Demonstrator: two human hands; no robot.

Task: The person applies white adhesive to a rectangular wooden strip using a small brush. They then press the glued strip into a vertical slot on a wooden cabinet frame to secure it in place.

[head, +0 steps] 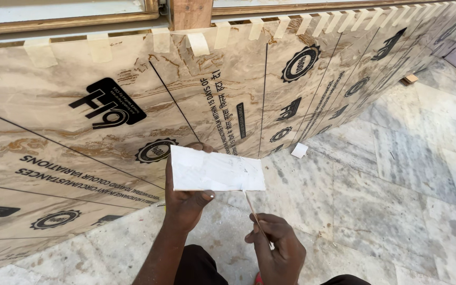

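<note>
Hands raised: left [186, 203] grips white tile piece [216, 172] (thumb underneath), right [275, 248] pinches thin stick [253, 210].

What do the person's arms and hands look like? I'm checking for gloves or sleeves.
Both are bare: no gloves, sleeves, rings or watch show on the left hand or the right hand. Both forearms are uncovered to the frame's bottom edge. Pale dust marks the fingertips.
</note>
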